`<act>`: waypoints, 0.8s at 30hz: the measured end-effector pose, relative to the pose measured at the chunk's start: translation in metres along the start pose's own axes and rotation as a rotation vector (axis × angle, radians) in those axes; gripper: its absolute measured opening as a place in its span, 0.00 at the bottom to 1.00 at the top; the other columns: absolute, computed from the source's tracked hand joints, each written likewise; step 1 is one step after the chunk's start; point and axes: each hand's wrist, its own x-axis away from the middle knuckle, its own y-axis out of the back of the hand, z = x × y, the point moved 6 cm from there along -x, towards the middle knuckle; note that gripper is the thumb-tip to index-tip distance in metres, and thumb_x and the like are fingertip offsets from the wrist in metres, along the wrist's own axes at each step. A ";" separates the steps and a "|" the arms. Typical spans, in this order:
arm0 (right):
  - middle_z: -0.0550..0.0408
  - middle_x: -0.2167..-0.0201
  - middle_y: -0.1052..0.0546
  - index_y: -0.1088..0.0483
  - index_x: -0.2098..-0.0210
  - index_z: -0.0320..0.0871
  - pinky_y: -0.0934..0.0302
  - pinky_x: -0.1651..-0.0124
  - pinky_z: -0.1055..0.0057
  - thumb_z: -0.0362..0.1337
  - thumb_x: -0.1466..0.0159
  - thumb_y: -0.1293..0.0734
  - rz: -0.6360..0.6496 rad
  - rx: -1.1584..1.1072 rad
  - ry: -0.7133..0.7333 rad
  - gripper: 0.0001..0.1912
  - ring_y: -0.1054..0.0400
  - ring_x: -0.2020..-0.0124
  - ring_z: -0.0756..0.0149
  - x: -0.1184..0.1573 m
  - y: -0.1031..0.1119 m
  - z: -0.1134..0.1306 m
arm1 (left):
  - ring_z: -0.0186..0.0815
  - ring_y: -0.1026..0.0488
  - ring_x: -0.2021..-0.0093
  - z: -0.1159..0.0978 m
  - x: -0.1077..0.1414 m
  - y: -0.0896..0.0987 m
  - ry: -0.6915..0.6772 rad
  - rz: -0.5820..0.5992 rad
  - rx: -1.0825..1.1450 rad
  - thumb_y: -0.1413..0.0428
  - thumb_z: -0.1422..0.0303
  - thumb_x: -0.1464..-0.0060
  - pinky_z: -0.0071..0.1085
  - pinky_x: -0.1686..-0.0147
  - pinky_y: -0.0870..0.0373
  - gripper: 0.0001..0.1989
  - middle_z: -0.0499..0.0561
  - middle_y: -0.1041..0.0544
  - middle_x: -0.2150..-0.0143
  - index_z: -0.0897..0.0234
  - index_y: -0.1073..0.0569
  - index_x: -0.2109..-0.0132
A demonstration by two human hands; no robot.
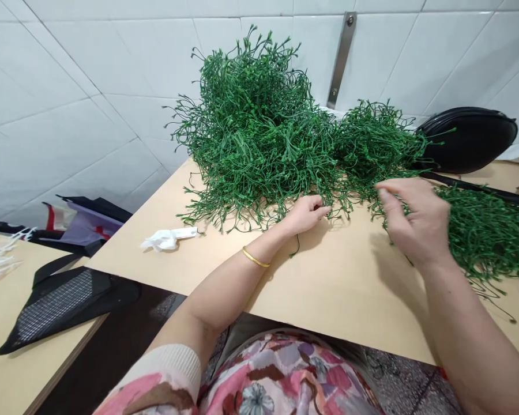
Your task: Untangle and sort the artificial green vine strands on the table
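Observation:
A large tangled heap of thin green artificial-looking stems with small budded tips lies on the light wood-toned table. At its front edge, my left hand is closed in a pinch on a green stem, whose end hangs below the fingers. My right hand is raised a little above the table, between the big heap and a smaller pile of green stems. Its fingers are curled together and slightly blurred; whatever they hold, if anything, is hidden.
A black zipped bag stands at the back right by the tiled wall. A crumpled white tissue-like piece lies left of the heap. Further left are a black mesh-patterned item on another table and a folded purple-and-black item.

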 end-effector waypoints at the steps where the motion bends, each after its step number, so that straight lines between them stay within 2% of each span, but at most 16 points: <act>1: 0.48 0.63 0.24 0.29 0.63 0.41 0.38 0.55 0.62 0.34 0.39 0.40 0.076 -0.123 0.014 0.09 0.31 0.58 0.61 0.000 -0.013 0.012 | 0.25 0.48 0.78 -0.002 0.001 -0.001 -0.012 0.012 -0.002 0.49 0.63 0.49 0.26 0.77 0.53 0.16 0.42 0.44 0.82 0.64 0.44 0.79; 4: 0.50 0.62 0.24 0.30 0.60 0.42 0.37 0.59 0.66 0.33 0.40 0.41 0.302 -0.333 -0.070 0.10 0.31 0.60 0.63 0.006 -0.051 0.026 | 0.25 0.49 0.78 -0.007 0.002 0.000 -0.053 0.053 0.004 0.49 0.65 0.51 0.26 0.76 0.54 0.14 0.42 0.44 0.81 0.65 0.43 0.79; 6: 0.50 0.60 0.25 0.31 0.59 0.42 0.37 0.60 0.66 0.33 0.41 0.40 0.396 -0.419 -0.169 0.11 0.31 0.59 0.62 0.013 -0.070 0.019 | 0.24 0.50 0.78 -0.010 0.004 0.002 -0.042 0.077 0.042 0.49 0.66 0.52 0.26 0.77 0.54 0.13 0.41 0.46 0.82 0.65 0.44 0.79; 9: 0.50 0.60 0.25 0.33 0.58 0.43 0.36 0.61 0.66 0.34 0.42 0.39 0.460 -0.546 -0.318 0.12 0.32 0.59 0.62 0.024 -0.084 0.001 | 0.23 0.52 0.79 -0.014 0.006 0.006 -0.007 0.110 0.125 0.49 0.68 0.53 0.25 0.77 0.55 0.13 0.41 0.48 0.82 0.65 0.45 0.79; 14: 0.53 0.68 0.27 0.32 0.59 0.42 0.39 0.69 0.69 0.39 0.42 0.38 0.481 -0.751 -0.488 0.13 0.35 0.70 0.67 0.033 -0.092 -0.014 | 0.23 0.49 0.78 -0.021 0.008 0.003 -0.056 0.182 0.156 0.49 0.72 0.56 0.24 0.76 0.52 0.07 0.41 0.44 0.81 0.66 0.41 0.77; 17: 0.55 0.70 0.28 0.31 0.59 0.42 0.43 0.73 0.72 0.39 0.42 0.37 0.531 -0.798 -0.466 0.13 0.38 0.74 0.70 0.035 -0.097 -0.010 | 0.24 0.48 0.78 -0.017 0.007 -0.001 -0.059 0.171 0.098 0.50 0.74 0.58 0.25 0.76 0.52 0.05 0.41 0.45 0.81 0.66 0.41 0.77; 20: 0.57 0.76 0.31 0.29 0.67 0.41 0.47 0.73 0.72 0.36 0.42 0.38 0.558 -0.616 -0.382 0.08 0.41 0.75 0.71 0.036 -0.099 -0.008 | 0.25 0.46 0.77 -0.014 0.006 -0.003 -0.087 0.135 0.005 0.50 0.75 0.60 0.25 0.76 0.50 0.03 0.42 0.41 0.80 0.66 0.38 0.76; 22: 0.57 0.76 0.32 0.29 0.72 0.41 0.47 0.72 0.71 0.35 0.43 0.39 0.489 -0.478 -0.348 0.07 0.41 0.75 0.71 0.034 -0.096 -0.010 | 0.25 0.45 0.77 -0.013 0.005 -0.003 -0.104 0.099 -0.009 0.50 0.75 0.60 0.25 0.76 0.50 0.01 0.43 0.40 0.79 0.66 0.37 0.75; 24: 0.54 0.71 0.31 0.28 0.72 0.41 0.45 0.69 0.70 0.34 0.44 0.37 0.344 -0.423 -0.349 0.07 0.38 0.72 0.69 0.031 -0.089 -0.013 | 0.25 0.44 0.77 -0.009 0.004 -0.002 -0.069 0.074 0.063 0.50 0.74 0.58 0.25 0.76 0.49 0.01 0.42 0.39 0.79 0.66 0.36 0.73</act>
